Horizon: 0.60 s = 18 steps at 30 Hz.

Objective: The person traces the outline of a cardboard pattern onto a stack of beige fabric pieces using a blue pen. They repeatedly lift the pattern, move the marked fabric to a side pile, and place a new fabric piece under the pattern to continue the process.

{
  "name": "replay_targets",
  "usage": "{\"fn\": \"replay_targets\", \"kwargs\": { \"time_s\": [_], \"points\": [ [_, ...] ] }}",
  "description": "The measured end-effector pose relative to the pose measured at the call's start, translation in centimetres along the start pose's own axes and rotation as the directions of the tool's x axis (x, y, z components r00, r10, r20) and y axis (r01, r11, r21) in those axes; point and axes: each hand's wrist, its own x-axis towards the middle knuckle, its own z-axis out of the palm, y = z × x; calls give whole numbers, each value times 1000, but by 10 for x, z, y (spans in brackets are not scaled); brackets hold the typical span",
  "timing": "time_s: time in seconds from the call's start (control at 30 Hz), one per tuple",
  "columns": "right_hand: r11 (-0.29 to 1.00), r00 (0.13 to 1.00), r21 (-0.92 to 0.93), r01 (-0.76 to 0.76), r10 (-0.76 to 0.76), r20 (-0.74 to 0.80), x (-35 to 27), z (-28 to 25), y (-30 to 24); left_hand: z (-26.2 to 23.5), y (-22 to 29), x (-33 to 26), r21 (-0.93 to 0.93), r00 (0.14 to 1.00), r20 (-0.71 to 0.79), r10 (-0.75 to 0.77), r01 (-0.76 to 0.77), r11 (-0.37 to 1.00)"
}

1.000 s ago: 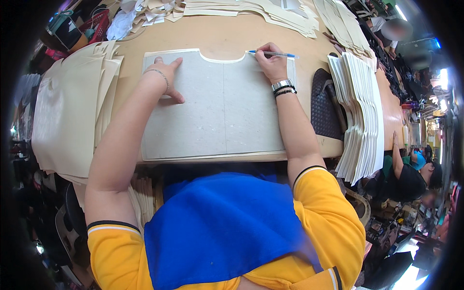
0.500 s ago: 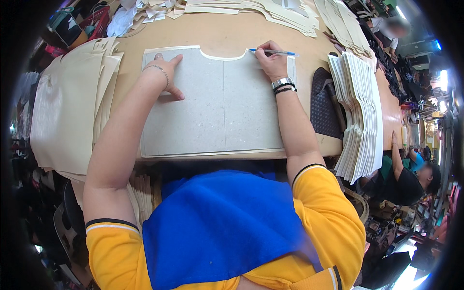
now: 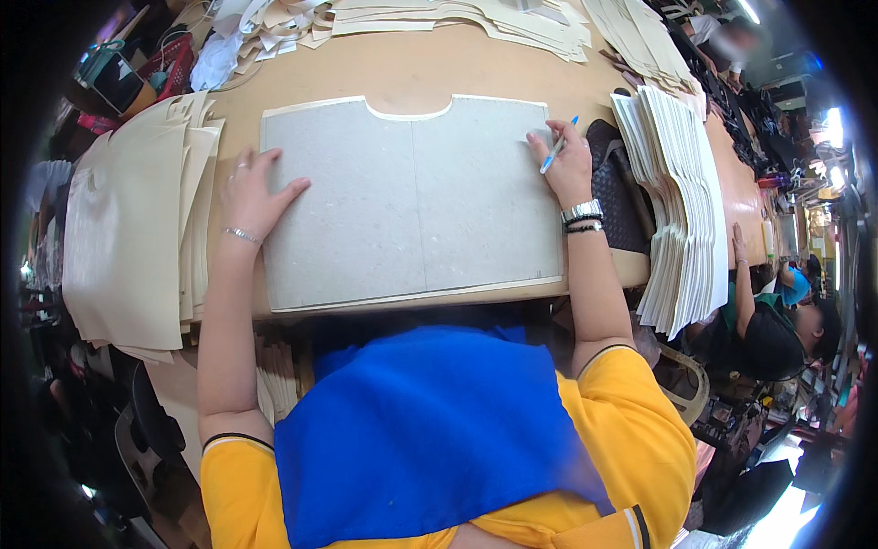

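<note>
A grey cardboard pattern (image 3: 412, 206) with a curved notch in its far edge lies on a cream sheet (image 3: 393, 116). Slim margins of the sheet show along the notch and the near edge. At the pattern's left edge rests my left hand (image 3: 256, 194), fingers spread, thumb over the board. My right hand (image 3: 571, 172) is by the right edge, its fingers closed around a blue-and-clear ballpoint pen (image 3: 553, 154). The pen slants with its blue lower end toward the board; whether it touches anything, I cannot tell.
Cream sheets (image 3: 128, 229) are piled at the left, white cut pieces (image 3: 677, 210) at the right. Between the white stack and my right hand lies a dark textured object (image 3: 617, 201). More cut pieces (image 3: 457, 18) line the table's far side. Co-workers (image 3: 777, 320) are off to the right.
My left hand has moved left from the board's top to its left edge. My right hand, still with the pen, has gone from the notch to the right edge. The board now sits slightly rotated.
</note>
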Motion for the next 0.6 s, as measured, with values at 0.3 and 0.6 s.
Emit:
{"fn": "replay_targets", "kwargs": {
  "time_s": [0.3,0.6],
  "points": [
    [992,995,81,-96,95,16,-6,0,4,21,-9,-4,-159,994,-107,-29,12,987],
    [998,999,55,-37,39,-32,-5,5,4,24,-9,-3,-160,994,-109,-33,15,987]
  ]
}}
